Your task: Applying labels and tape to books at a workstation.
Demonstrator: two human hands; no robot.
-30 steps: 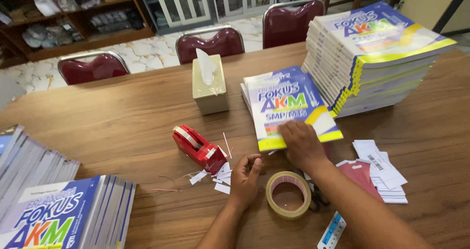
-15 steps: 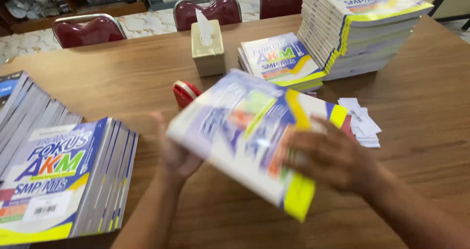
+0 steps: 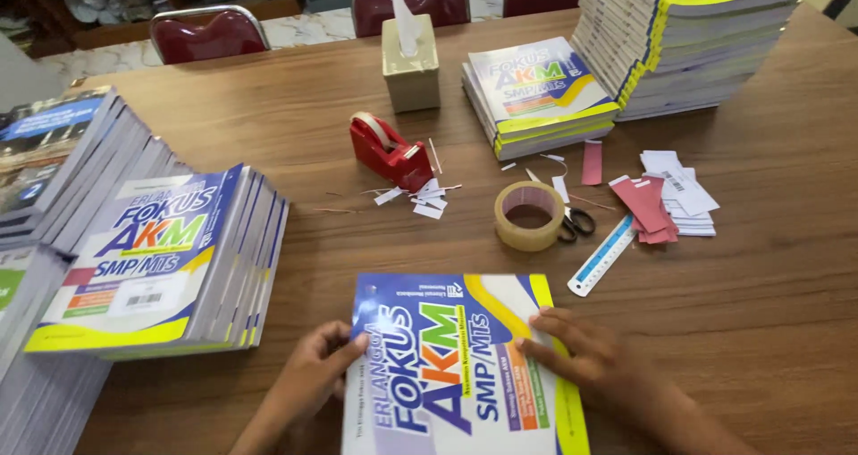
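A blue, white and yellow workbook [image 3: 456, 366] lies flat on the wooden table [image 3: 769, 267] right in front of me, cover up, turned sideways. My left hand [image 3: 317, 374] grips its left edge, thumb on the cover. At the book's right side my right hand [image 3: 585, 357] rests with fingers spread on the cover, gripping the yellow edge.
A slanted pile of the same books [image 3: 156, 258] lies at the left. Behind are a short stack [image 3: 536, 93] and a tall stack [image 3: 702, 35]. Between them sit a red tape dispenser [image 3: 389, 151], a tape roll [image 3: 529, 215], scissors [image 3: 576, 224], a ruler [image 3: 601, 256], paper slips [image 3: 666, 200], a tissue box [image 3: 411, 66] and red chairs [image 3: 207, 31].
One second ago my hands were by the tape roll and the short stack. I lifted a book from there, swung it toward me, and it now lies flat in front of me.
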